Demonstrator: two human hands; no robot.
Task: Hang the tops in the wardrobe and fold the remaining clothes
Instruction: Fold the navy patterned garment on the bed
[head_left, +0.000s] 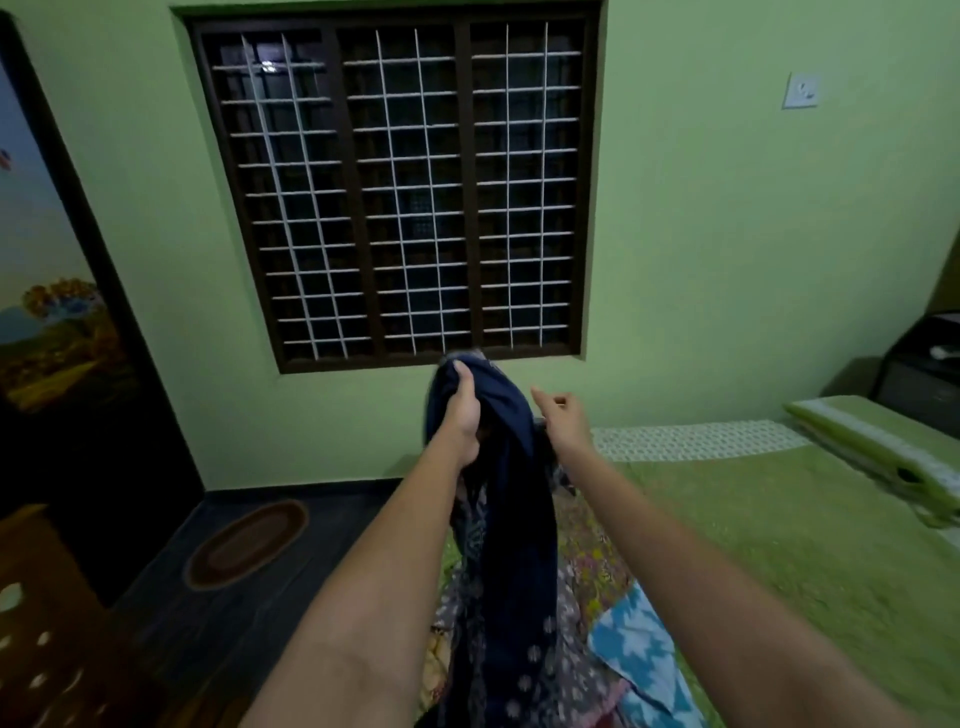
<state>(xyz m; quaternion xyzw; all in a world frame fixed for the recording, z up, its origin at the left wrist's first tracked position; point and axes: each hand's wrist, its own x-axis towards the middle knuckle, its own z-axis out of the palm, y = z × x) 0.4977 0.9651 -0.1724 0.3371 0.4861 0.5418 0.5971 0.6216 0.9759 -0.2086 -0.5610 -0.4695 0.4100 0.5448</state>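
While left hand (464, 410) grips navy top (511, 519) mid-frame, right hand (561, 415) loose, holding nothing. Step: sorting top for hanging. Next: needs hanger, wardrobe.

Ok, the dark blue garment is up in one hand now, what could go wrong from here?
1. Only the left hand grips the dark blue garment, bunched at the top; the right hand holds nothing, so it may slip or stay tangled.
2. Its lower end hangs into the clothes pile on the bed, so lifting could drag other pieces off the edge.
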